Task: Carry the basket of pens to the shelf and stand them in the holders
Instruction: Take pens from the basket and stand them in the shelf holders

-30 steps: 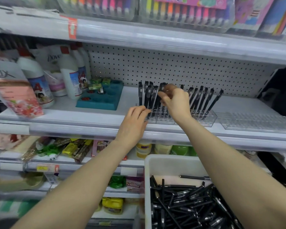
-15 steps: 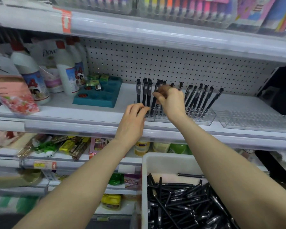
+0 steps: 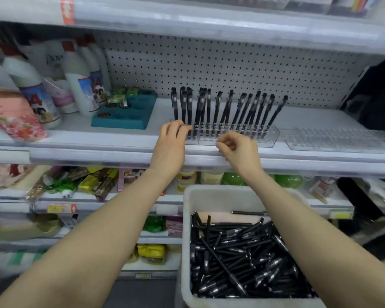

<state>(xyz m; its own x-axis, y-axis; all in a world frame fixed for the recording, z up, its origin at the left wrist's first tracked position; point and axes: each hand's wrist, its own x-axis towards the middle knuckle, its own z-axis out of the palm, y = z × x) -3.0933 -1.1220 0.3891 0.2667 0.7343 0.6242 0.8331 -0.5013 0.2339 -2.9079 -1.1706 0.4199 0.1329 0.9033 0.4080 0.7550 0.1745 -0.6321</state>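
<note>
A white basket (image 3: 209, 193) stands at the bottom right, full of loose black pens (image 3: 242, 252). On the middle shelf a clear holder (image 3: 272, 136) has several black pens (image 3: 231, 112) standing in it, leaning slightly right. My left hand (image 3: 171, 143) rests its fingertips on the holder's left end, beside the leftmost pens. My right hand (image 3: 239, 150) hovers at the shelf's front edge, just in front of the holder, with its fingers curled and nothing in them.
A second clear holder (image 3: 338, 138) without pens lies to the right on the same shelf. A teal tray (image 3: 122, 121) and white bottles (image 3: 80, 85) stand at the left. A pegboard (image 3: 231, 70) backs the shelf. Lower shelves hold packaged goods.
My right hand has let go of the pens' tops and dropped back to the shelf edge. My left hand stays at the holder's left end. The camera has tilted down.
</note>
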